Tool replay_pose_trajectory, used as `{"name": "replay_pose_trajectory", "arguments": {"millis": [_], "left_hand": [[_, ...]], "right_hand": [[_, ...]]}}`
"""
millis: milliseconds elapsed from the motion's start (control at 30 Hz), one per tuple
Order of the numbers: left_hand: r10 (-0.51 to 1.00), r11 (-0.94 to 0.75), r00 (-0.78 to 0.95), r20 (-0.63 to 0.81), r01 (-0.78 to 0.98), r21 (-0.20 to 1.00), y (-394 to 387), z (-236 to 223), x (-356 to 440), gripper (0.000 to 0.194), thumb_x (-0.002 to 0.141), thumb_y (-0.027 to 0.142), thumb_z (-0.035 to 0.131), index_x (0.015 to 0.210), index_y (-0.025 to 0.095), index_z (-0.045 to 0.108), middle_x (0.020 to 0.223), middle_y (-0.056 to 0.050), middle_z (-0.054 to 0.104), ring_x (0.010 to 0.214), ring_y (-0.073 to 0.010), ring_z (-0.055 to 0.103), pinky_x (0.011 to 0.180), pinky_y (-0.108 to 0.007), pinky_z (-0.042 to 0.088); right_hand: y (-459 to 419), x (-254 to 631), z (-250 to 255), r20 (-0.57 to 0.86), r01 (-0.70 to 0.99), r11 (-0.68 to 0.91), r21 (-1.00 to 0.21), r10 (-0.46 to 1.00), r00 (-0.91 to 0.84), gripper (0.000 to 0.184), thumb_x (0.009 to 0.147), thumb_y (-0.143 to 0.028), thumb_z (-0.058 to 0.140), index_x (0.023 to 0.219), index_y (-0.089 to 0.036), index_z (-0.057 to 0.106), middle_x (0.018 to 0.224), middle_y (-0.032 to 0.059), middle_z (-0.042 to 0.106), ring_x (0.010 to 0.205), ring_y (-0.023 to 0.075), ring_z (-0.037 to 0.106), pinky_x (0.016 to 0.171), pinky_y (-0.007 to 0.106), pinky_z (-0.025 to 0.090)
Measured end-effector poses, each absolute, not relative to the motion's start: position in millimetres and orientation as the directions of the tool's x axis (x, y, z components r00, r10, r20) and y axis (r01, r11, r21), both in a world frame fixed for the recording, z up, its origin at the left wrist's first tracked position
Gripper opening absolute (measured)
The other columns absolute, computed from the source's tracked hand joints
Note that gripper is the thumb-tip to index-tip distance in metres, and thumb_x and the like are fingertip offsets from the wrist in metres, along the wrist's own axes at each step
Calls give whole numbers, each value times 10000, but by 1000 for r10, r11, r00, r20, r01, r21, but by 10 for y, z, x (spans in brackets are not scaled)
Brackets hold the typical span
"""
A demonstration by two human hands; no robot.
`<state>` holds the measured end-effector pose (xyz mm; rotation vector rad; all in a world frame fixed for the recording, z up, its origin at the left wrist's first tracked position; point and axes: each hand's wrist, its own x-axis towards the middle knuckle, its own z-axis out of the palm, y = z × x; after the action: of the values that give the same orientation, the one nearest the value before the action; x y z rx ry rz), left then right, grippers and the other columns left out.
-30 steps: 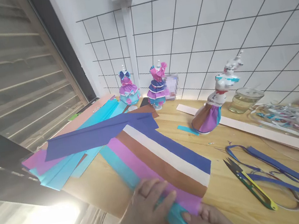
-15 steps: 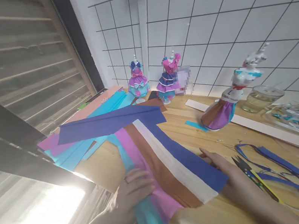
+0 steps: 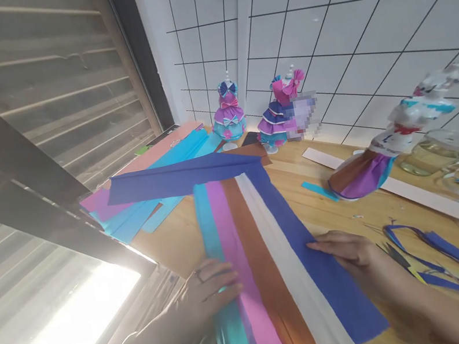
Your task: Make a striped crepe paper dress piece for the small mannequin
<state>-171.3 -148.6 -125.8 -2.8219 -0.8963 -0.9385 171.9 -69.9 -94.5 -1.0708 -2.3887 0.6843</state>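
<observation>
Spanning the middle, the wooden table (image 3: 166,241) bore the striped sheet (image 3: 260,249), running lengthwise. Left hand (image 3: 213,283) rested unclenched across its turquoise side; right hand (image 3: 350,248) touched its blue side, pinch unclear. Snips (image 3: 399,258) lay beside the right wrist, partly hidden.

Harsh white glare (image 3: 76,338) burns out the lower left, while the slatted panel (image 3: 40,68) above it sits dim and brownish. Soft, fairly even light falls on the striped sheet (image 3: 265,254), its colours reading clearly. The gridded wall (image 3: 318,16) looks cool grey, with a faint warm glow along its foot. Wide-angle distortion stretches and tilts the rightmost dressed figure (image 3: 395,135); the scissors (image 3: 408,265) look soft. A pixelated patch (image 3: 303,115) obscures one spot near the wall.
</observation>
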Motion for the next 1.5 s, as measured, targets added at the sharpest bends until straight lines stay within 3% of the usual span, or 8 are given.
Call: {"name": "replay_pose_trajectory", "arguments": {"millis": [167, 367, 500, 733, 900, 1100, 1300, 1500], "left_hand": [[500, -848, 690, 523, 513, 134, -1379, -1309, -1630, 391, 861, 98, 416, 1238, 165, 497, 1125, -99, 652, 1223, -221, 468, 993, -403, 412], [604, -796, 766, 220, 591, 127, -1076, -1294, -1551, 407, 843, 136, 465, 1239, 225, 499, 1326, -55, 527, 1302, -246, 376, 1070, -443, 288], [674, -738, 732, 99, 673, 55, -813, -1224, -1506, 455, 858, 33, 385, 1232, 260, 510, 1368, -28, 485, 1343, -240, 315, 1081, -461, 257], [665, -746, 715, 215, 651, 144, -813, -1176, -1538, 546, 810, 56, 431, 1332, 216, 405, 1404, -106, 421, 1371, -260, 246, 1082, -497, 291], [566, -823, 768, 298, 514, 241, -928, -1173, -1546, 451, 809, 65, 444, 1234, 205, 507, 1251, -107, 555, 1283, -246, 379, 1027, -450, 383], [610, -785, 712, 348, 486, 383, -872, -1272, -1494, 314, 834, 67, 419, 1025, 209, 623, 1042, -52, 666, 1054, -201, 543, 912, -389, 423], [785, -590, 568, 250, 561, 581, -844, -1212, -1504, 266, 833, 105, 463, 978, 227, 649, 960, -24, 673, 951, -180, 555, 852, -350, 398], [943, -248, 333, 16, 672, 698, -844, -1021, -1413, 266, 883, 370, 453, 744, 204, 608, 749, -3, 594, 779, -166, 533, 707, -289, 399]], "right_hand": [[-1002, 2155, -1011, 237, 702, 556, -444, 829, -507, 345, 871, -197, 422, 1036, -287, 711, 1024, 61, 709, 947, 217, 663, 812, 346, 545], [-1087, 2237, -1167, 287, 759, 564, -325, 824, -489, 415, 854, -130, 379, 1168, -224, 633, 1105, 86, 673, 1009, 217, 630, 833, 383, 538], [-975, 2156, -1227, 289, 786, 574, -230, 812, -507, 503, 807, -34, 338, 1235, -162, 568, 1160, 112, 635, 1030, 222, 596, 868, 421, 506], [-1068, 2137, -1140, 355, 789, 606, -99, 762, -541, 471, 825, -52, 398, 1266, -152, 529, 1307, 175, 501, 1200, 289, 466, 912, 493, 449], [-1265, 2256, -1113, 280, 668, 726, -161, 683, -675, 398, 841, -103, 480, 1210, -213, 581, 1301, 106, 543, 1246, 266, 434, 962, 471, 427], [-1244, 2331, -1226, 303, 647, 683, -340, 731, -612, 312, 854, -136, 505, 1133, -202, 628, 1124, 81, 661, 1097, 205, 567, 898, 367, 495], [-1123, 2181, -1101, 183, 700, 409, -585, 908, -377, 226, 885, -304, 474, 930, -220, 679, 938, 69, 697, 922, 207, 634, 813, 341, 516], [-1048, 2053, -1034, -7, 724, 91, -684, 991, -131, 346, 855, -475, 458, 703, -202, 606, 714, 34, 642, 658, 173, 577, 604, 267, 474]]}}
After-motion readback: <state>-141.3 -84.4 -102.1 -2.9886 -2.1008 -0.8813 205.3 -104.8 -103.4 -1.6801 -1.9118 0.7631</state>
